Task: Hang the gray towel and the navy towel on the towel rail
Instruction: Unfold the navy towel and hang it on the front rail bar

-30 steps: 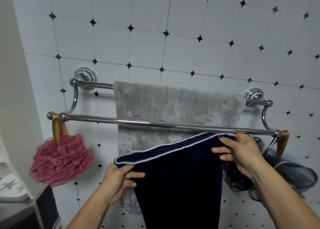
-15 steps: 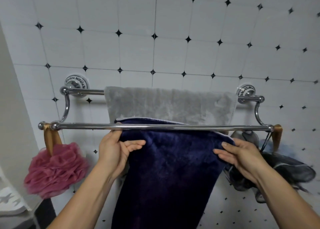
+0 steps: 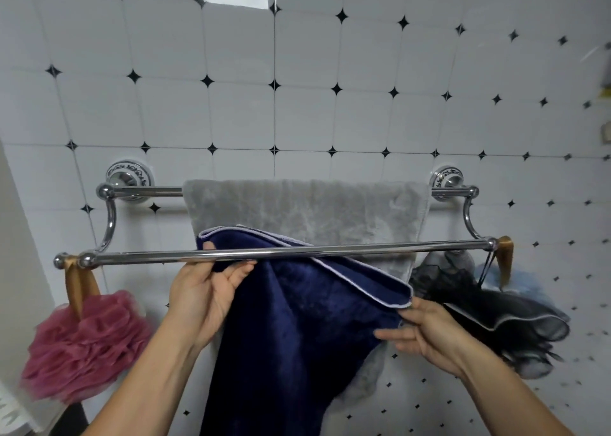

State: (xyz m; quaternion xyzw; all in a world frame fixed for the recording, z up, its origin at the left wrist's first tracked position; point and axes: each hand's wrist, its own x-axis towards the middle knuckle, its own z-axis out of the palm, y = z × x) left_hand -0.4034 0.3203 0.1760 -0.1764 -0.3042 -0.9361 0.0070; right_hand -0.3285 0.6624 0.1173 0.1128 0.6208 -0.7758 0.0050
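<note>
- At the front bar of the towel rail (image 3: 363, 250), our left hand (image 3: 201, 298) and right hand (image 3: 426, 333) each pinch the navy towel (image 3: 297, 336) (gray towel (image 3: 307, 211) already hung behind).
- Only its left corner tops the bar; a loosened grip could drop it.

A home bathroom: tiled wall (image 3: 297, 115), chrome towel rail (image 3: 139, 256), pink bath pouf (image 3: 82, 339) hanging.

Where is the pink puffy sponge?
The pink puffy sponge hangs at the lower left of the head view, from a gold ribbon tied on the left end of the front rail.
</note>
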